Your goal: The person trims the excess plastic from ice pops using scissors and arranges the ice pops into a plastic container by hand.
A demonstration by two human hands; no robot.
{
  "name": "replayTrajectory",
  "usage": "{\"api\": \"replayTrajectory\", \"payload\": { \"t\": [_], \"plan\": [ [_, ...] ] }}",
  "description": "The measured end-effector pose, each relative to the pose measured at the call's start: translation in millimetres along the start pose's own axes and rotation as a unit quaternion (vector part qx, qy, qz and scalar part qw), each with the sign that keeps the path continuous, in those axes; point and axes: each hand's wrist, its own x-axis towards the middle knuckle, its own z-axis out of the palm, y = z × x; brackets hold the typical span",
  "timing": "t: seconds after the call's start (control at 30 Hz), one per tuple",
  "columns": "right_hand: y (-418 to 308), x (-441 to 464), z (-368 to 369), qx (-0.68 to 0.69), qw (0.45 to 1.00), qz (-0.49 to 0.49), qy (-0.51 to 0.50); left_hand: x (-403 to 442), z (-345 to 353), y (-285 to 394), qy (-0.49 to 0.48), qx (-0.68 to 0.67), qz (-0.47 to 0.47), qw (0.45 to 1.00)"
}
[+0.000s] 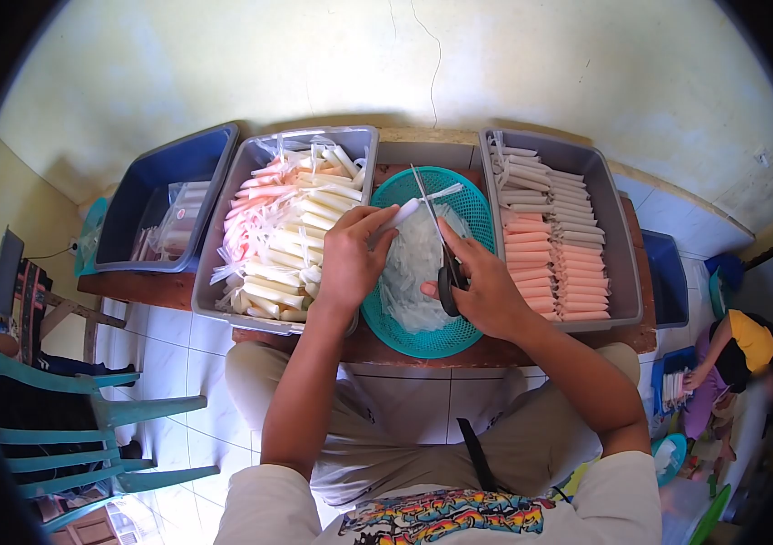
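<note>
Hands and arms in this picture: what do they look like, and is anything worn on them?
The left hand and right hand are ordinary human hands without gloves. The forearms are uncovered, with no watch or cable visible. Short, whitish sleeves belong to a shirt with a multicoloured print.

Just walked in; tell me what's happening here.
A person's left hand holds a slim white plastic tube. The right hand holds black-handled metal scissors by the tube's clear tail. Below is a round teal mesh basket of clear plastic scraps, flanked by grey plastic bins: jumbled pale tubes left, rowed pale tubes right.
</note>
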Motion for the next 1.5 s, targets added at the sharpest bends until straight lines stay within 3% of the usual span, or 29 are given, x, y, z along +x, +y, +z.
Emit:
{"api": "replayTrajectory", "payload": {
  "t": [0.53,0.6,0.83,0.93,1.0,1.07,1.33,1.5],
  "plan": [
    [15.0,-2.9,17.6,0.036,0.997,0.041,-0.05,-1.9,-5.9,-4.3,-0.034,0.056,0.013,0.998],
    [21.2,-2.2,20.9,0.105,0.992,0.046,-0.055,-2.5,-6.7,-5.1,-0.037,0.054,0.005,0.998],
    [27.8,-2.1,23.5,0.124,0.99,0.045,-0.049,-2.4,-8.0,-5.4,-0.034,0.066,0.015,0.997],
    [17.5,-1.6,17.1,0.097,0.993,0.045,-0.043,-1.6,-9.3,-4.4,-0.025,0.072,0.018,0.997],
    [5.6,-1.6,11.9,-0.031,0.997,0.064,-0.042,-1.3,-10.0,-2.2,-0.021,0.075,0.02,0.997],
    [6.8,-1.7,14.2,-0.038,0.997,0.055,-0.032,-0.5,-9.3,1.7,-0.018,0.062,-0.016,0.998],
    [25.9,8.6,39.1,-0.092,0.994,0.054,-0.008,1.6,-4.0,5.0,-0.006,0.058,0.004,0.998],
    [34.5,14.0,58.0,-0.231,0.971,0.054,-0.041,2.5,0.3,7.6,-0.004,0.038,0.004,0.999]
  ]
}}
